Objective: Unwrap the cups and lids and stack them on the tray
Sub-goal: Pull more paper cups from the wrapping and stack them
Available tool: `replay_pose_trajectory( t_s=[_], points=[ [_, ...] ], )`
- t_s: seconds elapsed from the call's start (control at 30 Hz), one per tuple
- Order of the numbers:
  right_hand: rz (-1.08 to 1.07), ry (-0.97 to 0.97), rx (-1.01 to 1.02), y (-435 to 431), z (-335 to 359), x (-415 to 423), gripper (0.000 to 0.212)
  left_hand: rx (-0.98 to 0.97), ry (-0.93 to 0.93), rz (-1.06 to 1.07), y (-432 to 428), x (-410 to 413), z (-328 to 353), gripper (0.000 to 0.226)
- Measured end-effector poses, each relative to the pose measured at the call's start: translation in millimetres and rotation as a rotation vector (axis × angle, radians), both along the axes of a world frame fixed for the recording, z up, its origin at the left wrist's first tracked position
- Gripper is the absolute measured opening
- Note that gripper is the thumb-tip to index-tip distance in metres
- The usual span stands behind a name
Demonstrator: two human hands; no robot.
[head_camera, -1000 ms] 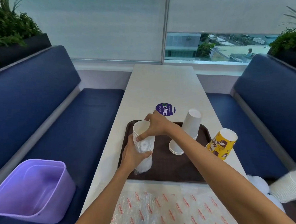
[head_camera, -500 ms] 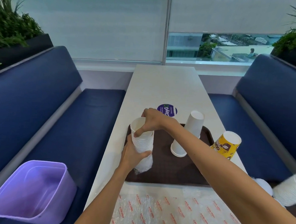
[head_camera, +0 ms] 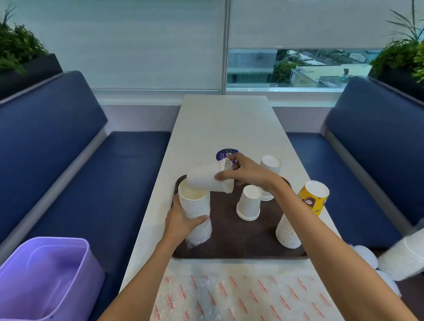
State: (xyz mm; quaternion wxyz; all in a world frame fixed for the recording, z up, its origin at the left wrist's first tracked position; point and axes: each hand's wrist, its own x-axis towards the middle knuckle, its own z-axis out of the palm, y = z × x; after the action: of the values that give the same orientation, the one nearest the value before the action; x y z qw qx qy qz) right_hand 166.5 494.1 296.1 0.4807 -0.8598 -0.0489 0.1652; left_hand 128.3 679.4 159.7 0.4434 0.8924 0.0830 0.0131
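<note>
1. Head view: my right hand (head_camera: 250,178) grips white cups (head_camera: 204,179) sideways, long axis level, mouth rightward, over the tray's (head_camera: 239,238) far-left corner.
2. My left hand (head_camera: 181,223) grips the upright stack (head_camera: 194,203), mouths up, just beneath.

navy booth benches (head_camera: 60,132) flank a white table (head_camera: 227,122); blinds (head_camera: 109,39) half-cover a daylit window (head_camera: 299,66).
</note>
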Motion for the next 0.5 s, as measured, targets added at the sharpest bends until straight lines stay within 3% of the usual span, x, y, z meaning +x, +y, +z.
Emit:
replay_pose_trajectory(
  t_s=[0.27, 0.5],
  points=[
    [0.095, -0.017, -0.179, -11.8, -45.7, -16.3, 0.056, -0.008, -0.004, 0.023, -1.6, -1.3, -1.8, 0.107],
    [-0.520, -0.266, 0.034, -26.5, -73.0, -17.9, 0.072, 0.010, -0.008, 0.016, -0.4, -0.4, -9.7, 0.104]
  ],
)
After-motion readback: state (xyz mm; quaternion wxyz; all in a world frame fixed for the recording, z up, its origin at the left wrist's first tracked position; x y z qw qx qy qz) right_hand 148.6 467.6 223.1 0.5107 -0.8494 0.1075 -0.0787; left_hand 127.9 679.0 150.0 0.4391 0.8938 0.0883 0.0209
